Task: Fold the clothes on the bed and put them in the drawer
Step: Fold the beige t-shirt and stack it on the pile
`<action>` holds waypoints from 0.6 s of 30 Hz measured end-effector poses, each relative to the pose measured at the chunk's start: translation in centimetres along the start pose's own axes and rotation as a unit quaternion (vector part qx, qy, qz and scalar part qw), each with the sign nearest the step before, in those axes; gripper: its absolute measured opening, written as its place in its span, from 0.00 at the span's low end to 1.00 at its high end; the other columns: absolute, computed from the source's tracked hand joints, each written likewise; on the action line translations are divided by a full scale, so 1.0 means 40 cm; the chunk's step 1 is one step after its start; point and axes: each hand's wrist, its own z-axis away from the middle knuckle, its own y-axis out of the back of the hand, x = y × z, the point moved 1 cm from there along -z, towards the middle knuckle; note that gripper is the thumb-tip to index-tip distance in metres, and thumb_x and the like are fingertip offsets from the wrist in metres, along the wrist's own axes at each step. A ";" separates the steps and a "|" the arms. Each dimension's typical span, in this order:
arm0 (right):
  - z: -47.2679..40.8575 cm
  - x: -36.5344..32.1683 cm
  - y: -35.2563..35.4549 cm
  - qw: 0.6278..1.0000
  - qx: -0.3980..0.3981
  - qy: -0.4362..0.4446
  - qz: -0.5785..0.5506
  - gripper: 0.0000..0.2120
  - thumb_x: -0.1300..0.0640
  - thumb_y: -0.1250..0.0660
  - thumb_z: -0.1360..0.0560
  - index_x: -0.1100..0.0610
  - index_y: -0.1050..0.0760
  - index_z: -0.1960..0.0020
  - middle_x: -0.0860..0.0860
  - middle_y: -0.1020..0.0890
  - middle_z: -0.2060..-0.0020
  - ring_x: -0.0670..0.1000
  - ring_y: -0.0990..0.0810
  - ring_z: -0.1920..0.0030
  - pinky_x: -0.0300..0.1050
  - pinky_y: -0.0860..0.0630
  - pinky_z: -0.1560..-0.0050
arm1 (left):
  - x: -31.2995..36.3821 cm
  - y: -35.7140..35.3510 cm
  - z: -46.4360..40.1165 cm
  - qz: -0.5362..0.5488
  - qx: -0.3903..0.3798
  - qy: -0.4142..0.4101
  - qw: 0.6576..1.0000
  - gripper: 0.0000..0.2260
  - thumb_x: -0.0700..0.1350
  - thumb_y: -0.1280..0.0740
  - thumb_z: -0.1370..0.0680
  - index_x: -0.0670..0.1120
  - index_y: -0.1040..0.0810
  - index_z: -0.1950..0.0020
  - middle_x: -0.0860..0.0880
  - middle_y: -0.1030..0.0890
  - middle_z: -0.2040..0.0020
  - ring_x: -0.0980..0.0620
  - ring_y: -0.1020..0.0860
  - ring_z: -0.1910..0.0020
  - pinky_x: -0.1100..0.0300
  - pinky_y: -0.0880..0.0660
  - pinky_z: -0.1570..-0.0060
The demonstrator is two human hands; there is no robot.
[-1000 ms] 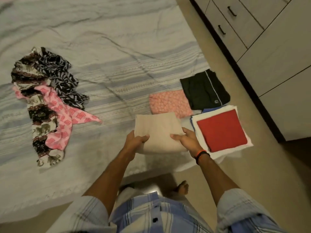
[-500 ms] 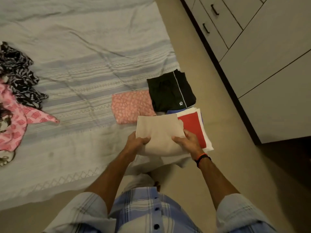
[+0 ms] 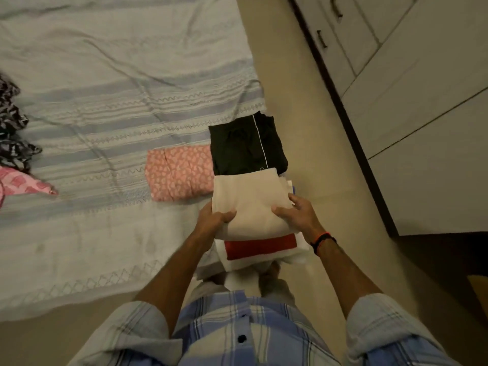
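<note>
Head view, the only view supplied. A folded beige garment (image 3: 249, 204) is held over the near right corner of the bed (image 3: 111, 107), at about 5 o'clock of the frame centre. It is gripped from both sides: the left hand (image 3: 212, 220) is curled round its left edge, thumb on top and fingers hidden beneath; the right hand (image 3: 297, 216) is laid on its right edge, thumb pressed on the cloth, fingers slightly spread and bent over the side. The two-sided hold is judged to keep the fold from opening while the piece is placed.

Directly beneath it, a red and white folded piece (image 3: 260, 249) is seen, partly covered; stacking onto that pile appears to be the step in hand. Whether the beige garment already rests on it cannot be told.

At 12 o'clock of the pile a black folded garment (image 3: 243, 146) is laid, and at 10 o'clock a pink patterned folded piece (image 3: 179, 173), touching the black one. Unfolded clothes (image 3: 15, 143) are left at 9 o'clock, at the frame edge. Closed drawers (image 3: 340, 35) are noted at 1 o'clock, across the floor. Nothing is yet stowed.
</note>
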 end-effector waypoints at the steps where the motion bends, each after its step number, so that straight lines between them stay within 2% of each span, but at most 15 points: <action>1: -0.014 0.005 0.017 1.000 -0.015 -0.004 0.008 0.28 0.55 0.23 0.30 0.57 0.25 0.32 0.52 0.18 0.41 0.55 0.19 0.42 0.57 0.22 0.39 | -0.013 -0.012 0.002 0.008 0.009 0.001 1.000 0.27 0.44 0.25 0.27 0.46 0.28 0.30 0.46 0.20 0.39 0.42 0.23 0.40 0.39 0.24 0.40; 3: -0.034 0.022 0.048 0.999 -0.044 -0.014 0.019 0.29 0.52 0.22 0.30 0.56 0.25 0.32 0.52 0.18 0.40 0.54 0.19 0.42 0.56 0.21 0.40 | -0.039 -0.043 0.014 0.016 0.035 0.005 0.999 0.27 0.44 0.25 0.27 0.46 0.28 0.30 0.47 0.21 0.39 0.42 0.23 0.40 0.39 0.25 0.40; 5: -0.044 0.045 0.069 0.997 -0.051 -0.034 0.048 0.26 0.54 0.23 0.29 0.59 0.25 0.34 0.52 0.19 0.39 0.52 0.20 0.42 0.51 0.22 0.40 | -0.071 -0.068 0.028 0.000 0.054 0.014 0.998 0.27 0.45 0.26 0.26 0.44 0.31 0.29 0.46 0.23 0.38 0.42 0.25 0.39 0.42 0.25 0.39; 7: -0.045 0.072 0.097 0.984 -0.047 -0.064 0.157 0.24 0.58 0.25 0.27 0.61 0.27 0.35 0.53 0.21 0.40 0.54 0.22 0.43 0.44 0.26 0.45 | -0.109 -0.096 0.030 -0.082 0.052 0.021 0.995 0.29 0.45 0.27 0.25 0.43 0.34 0.28 0.44 0.26 0.36 0.41 0.26 0.35 0.46 0.23 0.41; 9: -0.040 0.104 0.119 0.942 -0.082 -0.099 0.311 0.24 0.61 0.27 0.27 0.62 0.29 0.33 0.59 0.22 0.39 0.59 0.24 0.40 0.45 0.28 0.48 | -0.140 -0.116 0.039 -0.211 0.062 0.055 0.974 0.33 0.44 0.27 0.25 0.43 0.39 0.25 0.43 0.29 0.31 0.40 0.29 0.32 0.48 0.25 0.40; 11: -0.037 0.123 0.137 0.906 -0.126 -0.107 0.389 0.25 0.60 0.29 0.26 0.63 0.31 0.32 0.60 0.24 0.36 0.61 0.25 0.37 0.46 0.28 0.44 | -0.155 -0.137 0.048 -0.263 0.083 0.067 0.959 0.34 0.44 0.27 0.25 0.44 0.41 0.23 0.42 0.32 0.28 0.40 0.31 0.30 0.47 0.28 0.35; 14: -0.052 0.133 0.139 0.908 -0.137 -0.068 0.389 0.25 0.60 0.30 0.25 0.62 0.32 0.31 0.59 0.25 0.35 0.60 0.26 0.35 0.46 0.28 0.41 | -0.155 -0.165 0.057 -0.233 0.086 0.053 0.967 0.34 0.45 0.27 0.25 0.47 0.38 0.23 0.43 0.33 0.25 0.42 0.32 0.29 0.46 0.30 0.32; 18: -0.066 0.136 0.133 0.916 -0.145 -0.022 0.373 0.26 0.55 0.28 0.27 0.58 0.31 0.32 0.56 0.23 0.37 0.56 0.24 0.39 0.47 0.26 0.39 | -0.151 -0.179 0.073 -0.207 0.096 0.049 0.972 0.32 0.46 0.26 0.25 0.47 0.36 0.24 0.44 0.33 0.26 0.43 0.31 0.29 0.48 0.27 0.35</action>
